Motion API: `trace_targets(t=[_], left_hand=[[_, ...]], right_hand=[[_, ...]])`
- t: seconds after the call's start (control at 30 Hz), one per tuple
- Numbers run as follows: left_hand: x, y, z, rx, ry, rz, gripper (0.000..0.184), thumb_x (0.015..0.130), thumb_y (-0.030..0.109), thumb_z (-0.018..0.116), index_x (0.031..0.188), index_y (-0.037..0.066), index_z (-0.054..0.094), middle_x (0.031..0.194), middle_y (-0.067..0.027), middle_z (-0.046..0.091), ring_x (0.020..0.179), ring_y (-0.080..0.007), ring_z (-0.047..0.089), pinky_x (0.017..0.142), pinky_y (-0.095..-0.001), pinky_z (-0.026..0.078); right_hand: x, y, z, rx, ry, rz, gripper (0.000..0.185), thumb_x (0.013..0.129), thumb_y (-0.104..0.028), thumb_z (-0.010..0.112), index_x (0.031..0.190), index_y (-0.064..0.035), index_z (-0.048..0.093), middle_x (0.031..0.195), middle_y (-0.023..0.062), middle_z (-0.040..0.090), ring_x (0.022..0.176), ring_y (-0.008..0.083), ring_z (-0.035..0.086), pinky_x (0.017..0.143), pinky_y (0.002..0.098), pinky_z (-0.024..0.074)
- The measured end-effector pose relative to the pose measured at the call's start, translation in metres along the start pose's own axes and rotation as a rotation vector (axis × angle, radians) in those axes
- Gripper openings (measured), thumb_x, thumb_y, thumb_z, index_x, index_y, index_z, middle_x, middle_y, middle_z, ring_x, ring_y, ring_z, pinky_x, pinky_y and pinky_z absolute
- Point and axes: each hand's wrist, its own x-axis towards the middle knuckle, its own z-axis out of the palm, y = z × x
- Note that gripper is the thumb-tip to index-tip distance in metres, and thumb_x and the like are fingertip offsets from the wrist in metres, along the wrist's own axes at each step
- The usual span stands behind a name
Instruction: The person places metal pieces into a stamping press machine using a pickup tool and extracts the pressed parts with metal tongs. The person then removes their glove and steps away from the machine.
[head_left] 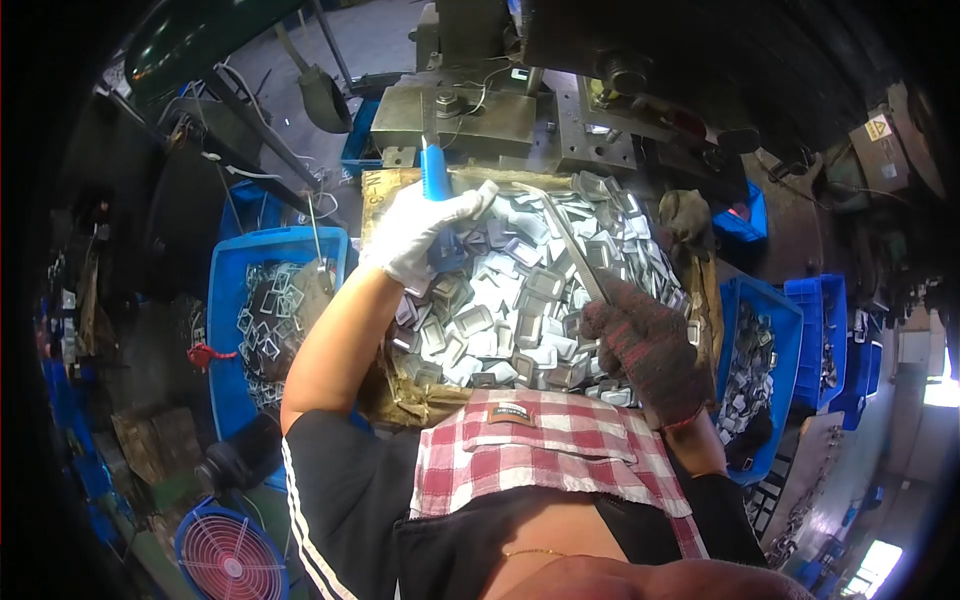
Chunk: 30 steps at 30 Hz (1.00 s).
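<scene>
My left hand [425,230], in a white glove, is closed around a blue-handled tool [433,172] with a thin metal end pointing away from me. Blue also shows below the fist. In a dark knitted glove, my right hand [645,345] grips a long thin metal tool [575,245] that looks like tweezers. Its far end reaches toward the fingers of the white glove. Beneath both hands lies a large heap of small rectangular metal pieces [490,315], shaped like shallow trays. Whether the tweezers hold a piece cannot be made out.
Beyond the heap stands a machine with a heavy metal block [455,110]. A blue bin [228,300] of rectangular metal frames is at left, and another blue bin [790,310] with metal parts at right. A fan [232,560] stands at lower left. Worn cardboard [400,400] edges the heap.
</scene>
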Motion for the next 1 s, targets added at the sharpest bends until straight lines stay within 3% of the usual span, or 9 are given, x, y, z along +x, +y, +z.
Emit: trace_targets(t=[0.13,0.37,0.47,0.57,0.67,0.73,0.8,0.9,1.0], left_hand=[[0.000,-0.006,0.005,-0.076,0.059,0.125,0.035,0.087,0.015,0.077,0.115,-0.002,0.065,0.096,-0.0057,0.070,0.089,-0.0140,0.066,0.083,-0.0279,0.052],[0.010,-0.021,-0.005,0.110,0.060,0.112,0.026,0.088,0.018,0.075,0.106,0.003,0.066,0.093,-0.0056,0.070,0.086,-0.0143,0.067,0.078,-0.0300,0.054],[0.006,-0.018,0.000,0.085,0.063,0.084,0.023,0.087,0.017,0.075,0.104,0.004,0.066,0.092,-0.0048,0.069,0.083,-0.0140,0.066,0.077,-0.0296,0.053],[0.006,-0.019,-0.001,0.023,-0.017,0.140,0.025,0.086,0.017,0.073,0.105,0.003,0.066,0.093,-0.0046,0.069,0.082,-0.0133,0.065,0.076,-0.0282,0.052],[0.001,-0.004,-0.003,0.336,0.062,0.132,0.029,0.086,0.018,0.072,0.108,0.001,0.065,0.093,-0.0042,0.069,0.081,-0.0118,0.064,0.075,-0.0268,0.051],[-0.001,0.005,0.000,0.374,0.062,0.171,0.037,0.084,0.020,0.072,0.114,-0.001,0.065,0.091,-0.0039,0.068,0.080,-0.0108,0.062,0.074,-0.0263,0.050],[-0.001,0.008,0.002,0.403,0.039,0.213,0.042,0.083,0.021,0.073,0.118,-0.002,0.065,0.089,-0.0034,0.067,0.078,-0.0100,0.061,0.073,-0.0260,0.050],[0.001,0.017,0.005,0.521,0.003,0.238,0.049,0.081,0.024,0.075,0.122,-0.001,0.065,0.087,-0.0034,0.067,0.077,-0.0098,0.061,0.073,-0.0259,0.049],[-0.001,0.034,0.013,0.713,-0.001,0.208,0.051,0.080,0.025,0.076,0.124,0.002,0.067,0.090,-0.0048,0.069,0.079,-0.0105,0.063,0.073,-0.0256,0.049]], right_hand=[[-0.001,-0.012,0.004,-0.084,-0.001,0.028,0.037,0.099,-0.016,0.064,0.134,-0.0034,0.061,0.087,0.0022,0.069,0.062,0.0040,0.055,0.055,0.0224,0.0467],[-0.004,-0.011,0.013,-0.066,-0.040,0.046,0.038,0.099,-0.016,0.065,0.134,-0.0036,0.061,0.081,-0.0003,0.065,0.060,0.0034,0.053,0.054,0.0226,0.0449],[-0.002,-0.008,0.016,-0.090,-0.006,0.019,0.040,0.097,-0.013,0.065,0.136,-0.0046,0.060,0.084,0.0005,0.069,0.054,0.0032,0.050,0.047,0.0223,0.0398],[0.001,0.000,0.010,-0.171,-0.021,-0.066,0.038,0.098,-0.016,0.066,0.133,-0.0027,0.062,0.083,0.0034,0.068,0.060,0.0043,0.054,0.055,0.0246,0.0468],[-0.002,-0.006,0.004,-0.205,-0.043,0.007,0.037,0.097,-0.016,0.067,0.131,-0.0014,0.063,0.088,0.0084,0.071,0.067,0.0075,0.060,0.062,0.0268,0.0514],[-0.001,-0.007,0.006,-0.250,-0.055,-0.110,0.038,0.097,-0.016,0.067,0.131,-0.0019,0.063,0.082,0.0009,0.066,0.063,0.0040,0.053,0.055,0.0231,0.0440],[0.000,-0.007,0.006,-0.295,-0.059,-0.168,0.038,0.096,-0.016,0.068,0.130,-0.0012,0.063,0.086,0.0043,0.067,0.072,0.0076,0.057,0.062,0.0246,0.0455],[0.003,-0.003,0.003,-0.339,-0.051,-0.174,0.038,0.094,-0.017,0.071,0.127,0.0011,0.064,0.103,0.0193,0.074,0.095,0.0193,0.072,0.083,0.0319,0.0561],[0.002,0.003,-0.001,-0.337,-0.017,-0.191,0.039,0.094,-0.019,0.072,0.126,0.0016,0.064,0.103,0.0206,0.074,0.096,0.0223,0.073,0.084,0.0331,0.0566]])
